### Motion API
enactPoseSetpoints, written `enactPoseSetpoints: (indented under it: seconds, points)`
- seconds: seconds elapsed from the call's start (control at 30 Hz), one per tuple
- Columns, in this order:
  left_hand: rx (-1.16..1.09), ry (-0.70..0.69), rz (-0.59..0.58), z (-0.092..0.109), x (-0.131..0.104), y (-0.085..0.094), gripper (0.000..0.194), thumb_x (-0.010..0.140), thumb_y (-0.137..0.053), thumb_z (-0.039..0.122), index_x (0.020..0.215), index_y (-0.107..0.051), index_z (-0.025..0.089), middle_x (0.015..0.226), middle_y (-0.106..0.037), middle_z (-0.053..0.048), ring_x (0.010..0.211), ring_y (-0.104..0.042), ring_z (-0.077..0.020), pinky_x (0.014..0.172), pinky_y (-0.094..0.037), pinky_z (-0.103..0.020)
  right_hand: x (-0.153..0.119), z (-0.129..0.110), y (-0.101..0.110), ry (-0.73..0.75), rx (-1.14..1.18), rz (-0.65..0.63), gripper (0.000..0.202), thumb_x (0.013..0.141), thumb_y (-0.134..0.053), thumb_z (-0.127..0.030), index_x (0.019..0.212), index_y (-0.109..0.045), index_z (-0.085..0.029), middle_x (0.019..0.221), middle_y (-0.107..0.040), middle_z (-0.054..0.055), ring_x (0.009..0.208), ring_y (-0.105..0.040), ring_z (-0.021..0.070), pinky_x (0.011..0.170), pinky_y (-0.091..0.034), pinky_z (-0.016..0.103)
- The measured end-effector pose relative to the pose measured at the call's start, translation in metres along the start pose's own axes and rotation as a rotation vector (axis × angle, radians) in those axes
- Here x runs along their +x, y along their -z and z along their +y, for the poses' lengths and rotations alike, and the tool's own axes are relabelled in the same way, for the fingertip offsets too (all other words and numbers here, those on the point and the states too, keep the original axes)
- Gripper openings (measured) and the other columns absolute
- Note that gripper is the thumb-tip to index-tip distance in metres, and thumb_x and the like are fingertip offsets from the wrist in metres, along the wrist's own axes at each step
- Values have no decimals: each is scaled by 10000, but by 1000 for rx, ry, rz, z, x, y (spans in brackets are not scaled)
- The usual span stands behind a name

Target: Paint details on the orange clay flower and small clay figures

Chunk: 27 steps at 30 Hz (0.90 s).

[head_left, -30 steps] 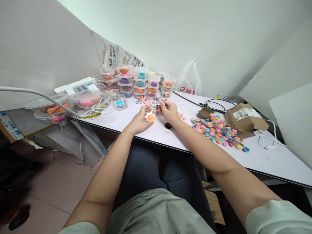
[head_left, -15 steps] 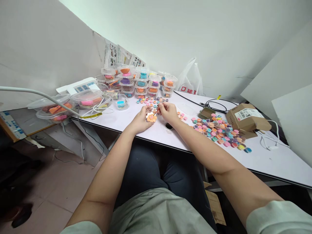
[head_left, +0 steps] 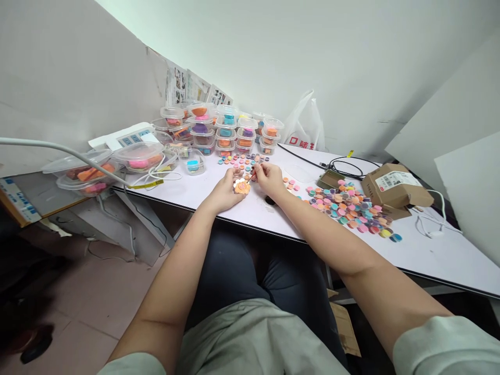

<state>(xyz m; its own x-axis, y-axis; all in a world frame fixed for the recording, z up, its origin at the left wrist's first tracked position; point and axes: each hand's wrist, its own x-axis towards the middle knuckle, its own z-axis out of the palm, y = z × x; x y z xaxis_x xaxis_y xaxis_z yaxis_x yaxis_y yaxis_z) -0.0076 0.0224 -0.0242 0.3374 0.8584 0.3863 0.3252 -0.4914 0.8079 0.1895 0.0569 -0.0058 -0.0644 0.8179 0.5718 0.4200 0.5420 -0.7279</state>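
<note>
Near the table's front edge, my left hand [head_left: 226, 192] holds a small flower-shaped piece [head_left: 241, 186] in orange and white, with its fingers curled round it. My right hand [head_left: 269, 179] is just to the right, its thumb and fingertips pinched on a thin dark stick [head_left: 252, 175] that points toward the flower. Whether the stick touches the flower is too small to tell. Behind the hands lie small coloured discs [head_left: 244, 160]. A larger heap of coloured discs [head_left: 351, 205] spreads beyond my right forearm.
Stacked clear tubs [head_left: 226, 133] of coloured clay stand at the back left, more tubs [head_left: 140, 153] at the left. A white plastic bag [head_left: 307, 122], black cable [head_left: 347, 166] and cardboard box [head_left: 390, 187] are at the back and right. The white tabletop [head_left: 441, 260] has a dark edge.
Both hands keep their places and their grips. The stick's tip sits slightly farther from the flower's middle, and the whole view has shifted a little.
</note>
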Motion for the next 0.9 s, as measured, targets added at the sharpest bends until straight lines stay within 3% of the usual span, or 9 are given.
enactPoseSetpoints:
  seconds: [0.13, 0.33, 0.57, 0.67, 0.9]
  points:
    - [15, -2, -8, -1, 0, 0, 784, 735, -775, 254, 1393, -350, 223, 1541, -475, -196, 1428, -498, -308, 1184, -405, -489, 1, 0, 3, -42, -12, 90, 591, 945, -467, -700, 654, -603, -204, 623, -694, 52, 578, -618, 168, 640, -487, 318]
    - [10, 3, -13, 2, -1, 0, 779, 744, -766, 255, 1402, -350, 223, 1549, -467, -193, 1428, -501, -304, 1180, -411, -488, 0, 0, 0, -15, 63, -33, 557, 937, -484, -700, 695, -595, -211, 661, -709, 52, 605, -635, 174, 645, -495, 315]
    - [-19, 12, -5, 1, -1, 0, 813, 723, -779, 242, 1419, -359, 228, 1555, -463, -195, 1444, -483, -304, 1195, -386, -496, -1, 0, 1, -58, 10, 58, 525, 973, -460, -636, 699, -599, -210, 666, -714, 56, 612, -641, 180, 658, -498, 320]
    - [-4, 28, -6, 5, -2, 1, 808, 725, -772, 249, 1417, -356, 222, 1554, -463, -199, 1438, -488, -310, 1191, -388, -497, 0, 0, 0, -22, 24, -3, 513, 968, -473, -638, 702, -591, -216, 662, -707, 52, 610, -638, 181, 649, -486, 318]
    - [118, 95, -10, 19, -4, 2, 774, 716, -752, 264, 1393, -383, 216, 1516, -504, -177, 1403, -521, -316, 1175, -417, -478, 7, 3, 2, 68, -86, 48, 447, 1011, -432, -561, 733, -549, -231, 710, -713, 47, 651, -647, 187, 667, -458, 315]
